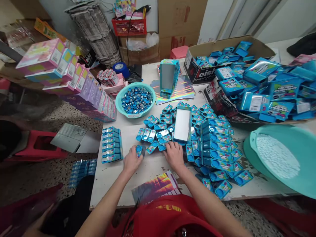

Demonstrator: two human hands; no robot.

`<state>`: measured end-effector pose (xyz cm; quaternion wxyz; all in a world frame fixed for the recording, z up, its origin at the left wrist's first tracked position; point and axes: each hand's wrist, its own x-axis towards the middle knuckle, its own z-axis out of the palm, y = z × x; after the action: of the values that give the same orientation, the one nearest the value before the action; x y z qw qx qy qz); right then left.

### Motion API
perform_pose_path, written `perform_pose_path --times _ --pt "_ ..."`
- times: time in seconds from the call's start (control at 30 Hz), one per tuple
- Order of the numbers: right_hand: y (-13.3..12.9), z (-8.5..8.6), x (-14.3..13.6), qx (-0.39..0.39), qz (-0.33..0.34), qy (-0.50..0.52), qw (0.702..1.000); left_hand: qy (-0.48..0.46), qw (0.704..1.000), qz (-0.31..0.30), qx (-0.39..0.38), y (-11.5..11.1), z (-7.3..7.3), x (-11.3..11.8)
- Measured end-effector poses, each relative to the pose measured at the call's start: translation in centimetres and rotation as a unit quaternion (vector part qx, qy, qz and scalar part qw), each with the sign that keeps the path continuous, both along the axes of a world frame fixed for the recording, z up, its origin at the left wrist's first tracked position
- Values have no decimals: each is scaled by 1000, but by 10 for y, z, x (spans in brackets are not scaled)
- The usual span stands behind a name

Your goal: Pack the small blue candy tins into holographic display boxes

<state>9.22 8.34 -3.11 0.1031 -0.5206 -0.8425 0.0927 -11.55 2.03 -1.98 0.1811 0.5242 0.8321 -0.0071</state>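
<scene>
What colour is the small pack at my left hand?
The small pack is mostly blue, as the head view shows.

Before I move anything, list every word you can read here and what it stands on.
"eish", with "ueberry" beneath: open carton at the back right; part of the wording is cut off.
"CARAMELO": blue box in the heap at right.
Too small or blurred to read surely: the print on the stacked blue tins, the pink boxes and the red shirt.
</scene>
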Motion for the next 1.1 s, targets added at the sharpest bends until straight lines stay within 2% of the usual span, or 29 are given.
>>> perform_pose_path --times 0.07,0.17,0.23,0.3,0.4,0.47,0.57,0.67,0.73,0.83,0.9,0.97,1.03,1.1 --pt "2 1 -1 6 11 -18 1000 -22 997 56 -51 -11 3 9" --pt "1 0 -2 14 23 -30 999 -88 990 71 -79 -25 6 21" --pt "1 0 -3 13 25 -30 999 -81 993 54 -63 -26 9 26" --pt "0 1 -4 13 24 -24 999 -27 999 13 -10 -20 13 29" --pt "0 1 -6 18 31 -23 999 17 993 -99 65 3 18 34" --pt "-1 2 -8 11 40 -33 999 9 986 -153 68 19 21 44" --pt "-1 2 -13 -10 43 -52 998 3 990 -134 46 30 20 66" --pt "4 3 -17 -38 45 -64 996 -29 994 -104 26 22 18 79" --pt "8 6 -17 -64 55 -64 994 -90 990 -103 22 11 18 70" --pt "8 13 -13 -93 58 -42 993 -153 979 -120 66 -7 23 28" --pt "2 18 -12 -83 36 -21 996 -152 969 -173 86 -16 25 -3" --pt "-8 21 -14 -62 3 -14 998 -157 955 -243 66 -24 22 -23" --pt "-18 21 -20 -53 -21 -22 998 -171 945 -278 31 -29 11 -26" --pt "-23 18 -27 -67 -19 -24 997 -181 945 -271 13 -32 -6 -18"
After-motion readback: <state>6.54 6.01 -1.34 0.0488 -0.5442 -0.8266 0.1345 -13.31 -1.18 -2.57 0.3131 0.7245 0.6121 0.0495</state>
